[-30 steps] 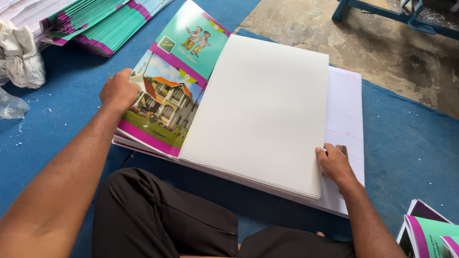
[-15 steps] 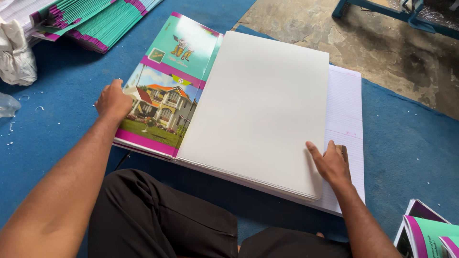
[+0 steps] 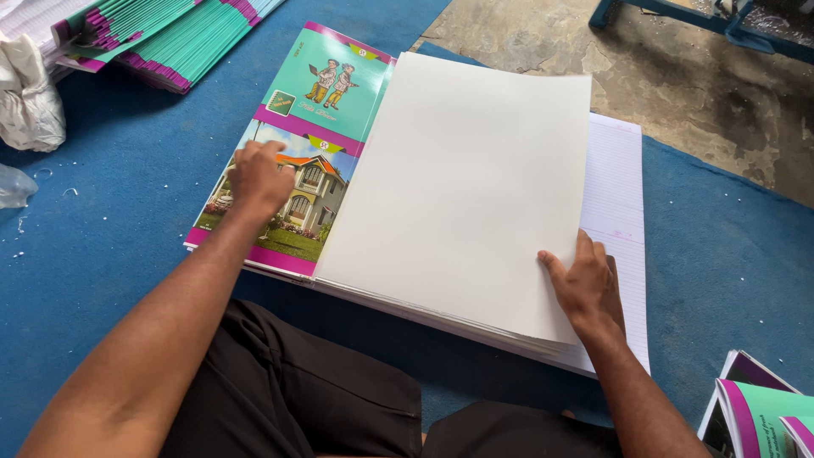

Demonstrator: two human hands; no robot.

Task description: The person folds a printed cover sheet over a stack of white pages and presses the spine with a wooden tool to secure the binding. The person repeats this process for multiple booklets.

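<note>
Two hands pinning things flat here: left hand (image 3: 259,178) open on the printed cover sheet (image 3: 292,170), right hand (image 3: 587,288) spread over the blank white sheets (image 3: 462,187). Neither grips anything, just palms down, likely so the stack on the blue mat (image 3: 127,170) stays squared up.

Stacked teal booklets (image 3: 161,38), white cloth (image 3: 30,93), blue mat (image 3: 110,195), concrete floor (image 3: 678,93).

L hand (image 3: 259,178) reaches fwd, palm down, fingers curled & pressed flat. R hand (image 3: 585,284) lies palm down, fingers spread, thumb out. Both forearms bare, stretched out from the lap.
</note>
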